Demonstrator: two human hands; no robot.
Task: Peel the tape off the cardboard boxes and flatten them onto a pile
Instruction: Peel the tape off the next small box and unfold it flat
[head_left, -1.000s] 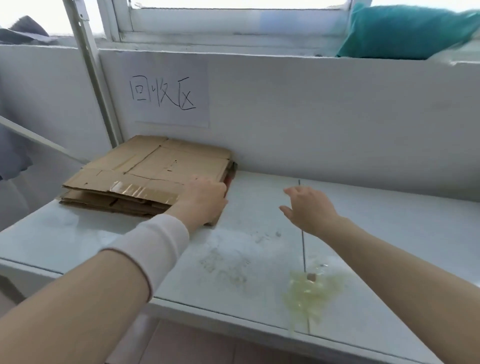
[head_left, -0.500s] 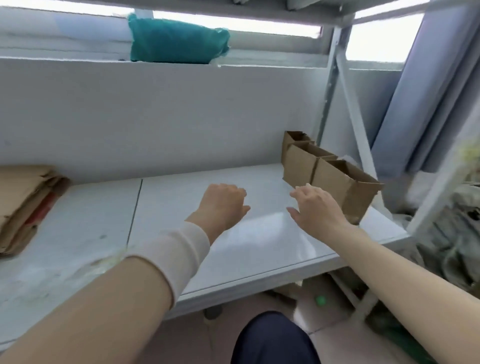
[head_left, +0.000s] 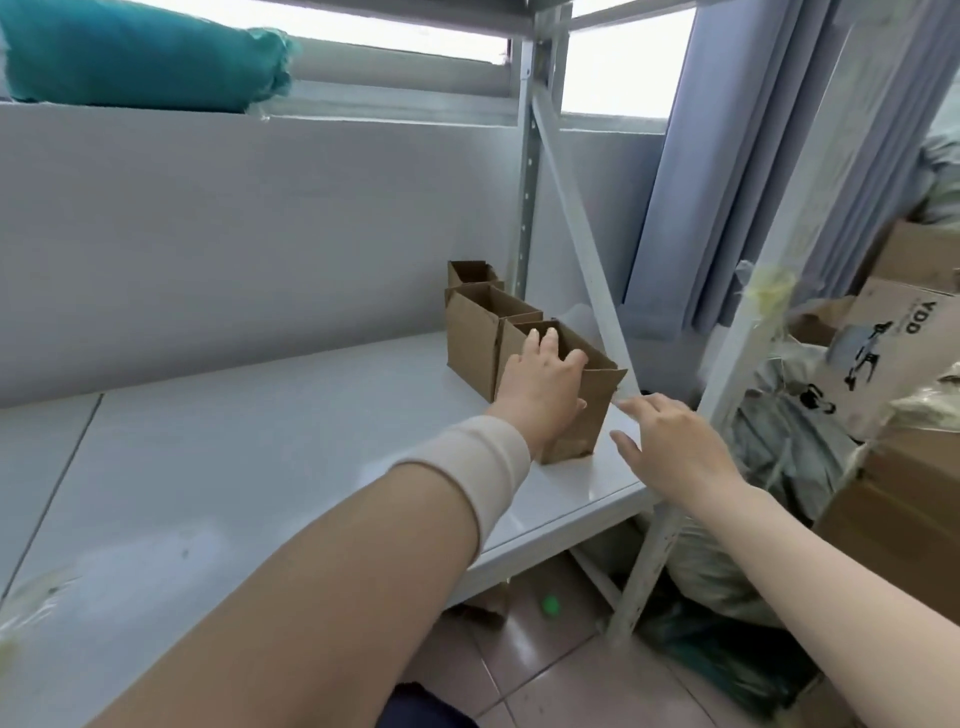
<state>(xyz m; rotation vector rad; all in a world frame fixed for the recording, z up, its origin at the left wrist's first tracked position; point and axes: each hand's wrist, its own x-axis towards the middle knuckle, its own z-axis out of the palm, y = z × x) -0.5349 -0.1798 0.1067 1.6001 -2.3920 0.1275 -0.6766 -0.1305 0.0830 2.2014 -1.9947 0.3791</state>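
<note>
Having swung to right edge of white tabletop (head_left: 260, 441), gripping nearest small brown cardboard box (head_left: 597, 410) with left hand (head_left: 540, 384), holding right hand (head_left: 675, 447) open beside; next, probably lifting, finding tape.

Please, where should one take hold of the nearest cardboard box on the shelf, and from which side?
Grip the nearest box by its open top rim, from the left and above. It stands upright with the top open, so fingers can hook over the wall, as the left hand does. The right hand, open beside it, could steady the right wall.
</note>
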